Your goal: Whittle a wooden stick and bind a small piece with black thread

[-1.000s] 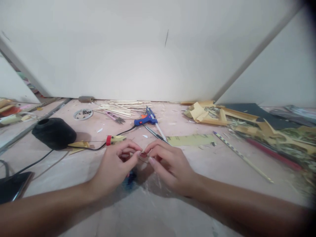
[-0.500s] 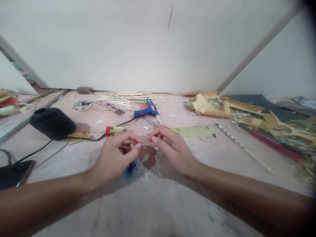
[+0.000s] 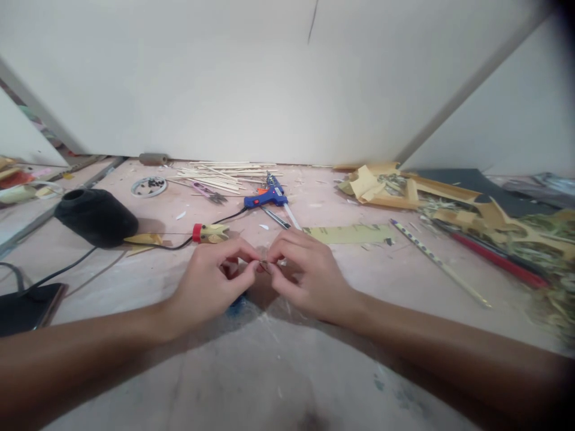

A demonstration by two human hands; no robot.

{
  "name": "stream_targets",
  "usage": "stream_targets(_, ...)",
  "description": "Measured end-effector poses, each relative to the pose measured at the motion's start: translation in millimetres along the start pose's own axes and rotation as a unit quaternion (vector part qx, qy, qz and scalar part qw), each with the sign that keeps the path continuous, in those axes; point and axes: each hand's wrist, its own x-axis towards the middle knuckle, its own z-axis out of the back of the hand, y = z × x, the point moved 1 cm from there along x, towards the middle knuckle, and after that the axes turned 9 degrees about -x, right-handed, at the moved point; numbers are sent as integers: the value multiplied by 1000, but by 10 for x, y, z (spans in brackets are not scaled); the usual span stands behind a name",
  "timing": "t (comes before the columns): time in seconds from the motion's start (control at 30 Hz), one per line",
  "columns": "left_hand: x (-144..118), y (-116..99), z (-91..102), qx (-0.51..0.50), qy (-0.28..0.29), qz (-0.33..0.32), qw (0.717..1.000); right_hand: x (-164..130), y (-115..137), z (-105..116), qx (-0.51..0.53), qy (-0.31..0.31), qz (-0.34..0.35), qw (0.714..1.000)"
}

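Thumb and forefinger of my left hand are pinched on one end of a thin dark loop; whether it is thread or wire I cannot tell. My right hand pinches the same piece from the other side, and the fingertips of both hands almost meet. Most of the loop is hidden behind the fingers. Just beyond my left hand lies a small yellow piece with a red end. A blue glue gun rests farther back, with a utility knife in front of it.
At left are a black thread cone, a cable and a phone. Thin sticks, snips and a dish of dark bits lie behind. A yellowish strip, a pencil and dried scraps are right.
My right hand has moved left and closed its thumb and finger on the loop, which hung visible from my left fingers before. The view has shifted slightly.
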Motion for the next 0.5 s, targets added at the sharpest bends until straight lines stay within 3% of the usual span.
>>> stream_targets(0.13,-7,-38,6,-2,-6,-1,1000,-10,-5,17,28,8,-25,999)
stream_targets(0.3,23,-94,16,-63,-37,39,997,8,30,40,58,77,-71,993)
stream_targets(0.4,41,-91,20,-84,-68,70,992,19,42,34,30,88,-51,994)
stream_targets(0.5,55,-82,10,-87,-79,81,990,3,48,26,-13,55,2,998)
